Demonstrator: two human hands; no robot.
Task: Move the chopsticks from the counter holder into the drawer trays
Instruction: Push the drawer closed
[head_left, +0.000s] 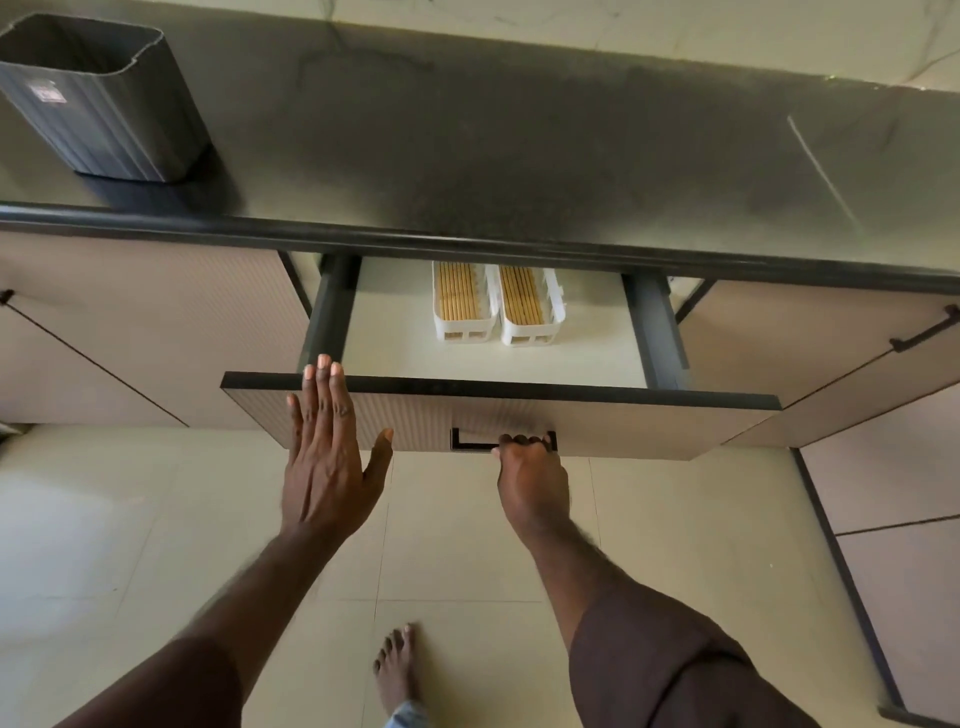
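The drawer (623, 421) stands partly pulled out below the counter edge. Two white trays sit side by side inside it, the left tray (464, 330) and the right tray (530, 332), each filled with several wooden chopsticks (457, 291). The dark grey ribbed holder (104, 109) stands on the counter at the far left; I cannot see into it. My left hand (327, 457) lies flat, fingers spread, against the drawer front with fingertips at its top edge. My right hand (530, 467) is curled around the black drawer handle (470, 441).
The dark counter top (519, 156) stretches across the view above the drawer. Closed cabinet doors flank the drawer; one at the right carries a black bar handle (924, 327). My bare foot (397, 670) stands on the tiled floor below.
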